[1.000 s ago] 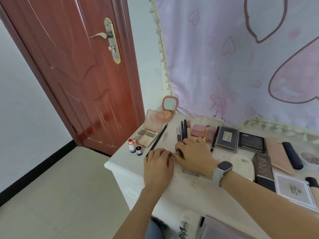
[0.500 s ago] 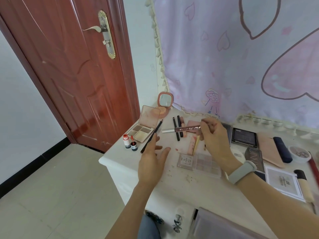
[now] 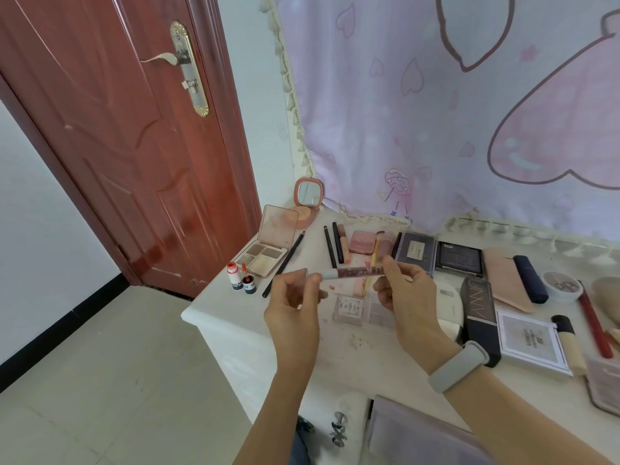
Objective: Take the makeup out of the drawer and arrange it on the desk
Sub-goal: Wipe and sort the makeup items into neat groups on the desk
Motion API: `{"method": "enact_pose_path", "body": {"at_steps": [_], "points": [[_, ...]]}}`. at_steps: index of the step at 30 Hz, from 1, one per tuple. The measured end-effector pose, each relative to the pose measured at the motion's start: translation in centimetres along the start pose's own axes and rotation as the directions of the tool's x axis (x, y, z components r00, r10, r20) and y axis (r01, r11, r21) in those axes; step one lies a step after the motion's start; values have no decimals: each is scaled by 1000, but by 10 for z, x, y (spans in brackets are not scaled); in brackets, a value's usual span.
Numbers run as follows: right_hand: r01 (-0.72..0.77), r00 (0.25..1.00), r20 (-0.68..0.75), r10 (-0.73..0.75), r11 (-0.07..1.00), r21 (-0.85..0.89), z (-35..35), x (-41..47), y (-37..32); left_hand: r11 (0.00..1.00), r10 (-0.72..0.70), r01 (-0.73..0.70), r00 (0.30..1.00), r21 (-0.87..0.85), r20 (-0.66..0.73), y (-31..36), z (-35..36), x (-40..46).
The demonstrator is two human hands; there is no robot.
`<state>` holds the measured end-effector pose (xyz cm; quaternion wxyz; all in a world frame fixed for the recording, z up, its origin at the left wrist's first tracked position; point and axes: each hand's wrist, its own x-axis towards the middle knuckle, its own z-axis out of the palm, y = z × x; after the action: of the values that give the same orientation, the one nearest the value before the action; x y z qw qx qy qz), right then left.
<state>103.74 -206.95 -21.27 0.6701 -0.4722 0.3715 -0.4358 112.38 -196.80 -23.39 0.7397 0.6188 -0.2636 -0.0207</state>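
Observation:
A slim lip gloss tube (image 3: 354,272) with a silver cap and dark pink body hangs level above the white desk (image 3: 362,357). My right hand (image 3: 404,293) pinches its right end. My left hand (image 3: 295,307) pinches the silver cap end. Under the hands lies a clear pink palette (image 3: 355,308). Behind them several pencils (image 3: 335,245), a pink compact (image 3: 362,242) and a brush (image 3: 374,260) lie in a row. At the left stand an open eyeshadow palette (image 3: 265,253) and two small red bottles (image 3: 242,278).
Dark palettes (image 3: 458,260), a black box (image 3: 478,313), a white card box (image 3: 530,342) and a navy tube (image 3: 530,278) fill the desk's right side. A round mirror compact (image 3: 307,199) stands at the back. The open drawer (image 3: 412,434) is below. A red door (image 3: 134,146) is left.
My right hand lifted the lip gloss tube off the desk. My left hand rose from the desk and took hold of its cap end.

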Motion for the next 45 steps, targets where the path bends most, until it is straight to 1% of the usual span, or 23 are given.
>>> {"method": "enact_pose_path", "body": {"at_steps": [3, 5, 7, 9, 11, 12, 15, 18, 20, 24, 26, 27, 28, 30, 32, 33, 35, 37, 38, 40, 42, 43, 45], "points": [[-49, 998, 24, 49, 998, -26, 4, -2, -1, 957, 153, -197, 966, 211, 209, 1, -1, -8], [-28, 998, 47, 32, 996, -79, 5, -3, -2, 911, 183, -257, 953, 324, 243, 0, -6, -9], [41, 995, 98, -30, 992, -116, 7, -7, -3, 921, 132, -192, 972, 338, 193, 1, -12, -9], [165, 975, 177, -137, 974, -154, 7, -11, -4, 973, -31, -1, 991, 232, 134, 4, -15, -8], [270, 936, 284, -210, 943, -193, 7, -13, -8, 979, -156, 136, 979, 153, 131, 4, -19, -6], [292, 917, 333, -218, 937, -191, 6, -12, -10, 975, -175, 151, 974, 163, 146, 6, -22, -4], [288, 896, 393, -204, 943, -168, 4, -6, -16, 977, -161, 122, 959, 174, 235, 9, -32, 2], [249, 900, 409, -150, 948, -200, 5, -4, -16, 985, -26, -32, 946, 172, 323, 10, -36, 5], [195, 895, 436, -95, 962, -191, 4, -3, -16, 964, 36, -122, 940, 235, 339, 10, -37, 5], [144, 850, 526, -16, 969, -203, -2, 0, -23, 940, -84, -28, 947, 339, 310, 10, -43, 9], [106, 824, 565, 44, 968, -229, -5, 0, -25, 944, -117, 10, 945, 330, 307, 10, -47, 11], [120, 808, 585, 68, 954, -276, -5, -1, -25, 945, -131, 23, 940, 325, 315, 9, -48, 12], [170, 789, 607, 89, 919, -356, -5, -1, -25, 945, -129, 15, 935, 327, 330, 10, -48, 12], [296, 767, 627, 138, 790, -536, -5, -1, -27, 943, -113, -13, 928, 333, 356, 9, -51, 12], [398, 772, 623, 122, 672, -625, -6, 4, -27, 945, -93, -33, 928, 326, 362, 11, -52, 13], [447, 770, 633, 80, 640, -625, -7, 5, -28, 944, -87, -39, 928, 327, 362, 11, -53, 14], [503, 738, 675, 5, 663, -555, -9, 7, -30, 948, -87, -26, 938, 317, 335, 11, -53, 15], [551, 685, 728, -25, 670, -497, -11, 10, -29, 950, -101, -2, 945, 313, 311, 9, -52, 15], [586, 667, 745, -26, 637, -501, -12, 11, -28, 948, -103, -2, 944, 318, 313, 8, -51, 15], [669, 635, 772, -11, 508, -543, -11, 9, -29, 939, -92, -29, 940, 344, 329, 8, -49, 15], [752, 605, 796, 11, 321, -576, -9, 10, -28, 924, -71, -66, 938, 376, 339, 8, -46, 14], [778, 591, 807, 14, 257, -574, -9, 11, -27, 916, -65, -79, 938, 394, 340, 8, -46, 15], [794, 584, 812, -18, 220, -567, -10, 14, -28, 910, -72, -71, 943, 409, 325, 6, -47, 16]]}}
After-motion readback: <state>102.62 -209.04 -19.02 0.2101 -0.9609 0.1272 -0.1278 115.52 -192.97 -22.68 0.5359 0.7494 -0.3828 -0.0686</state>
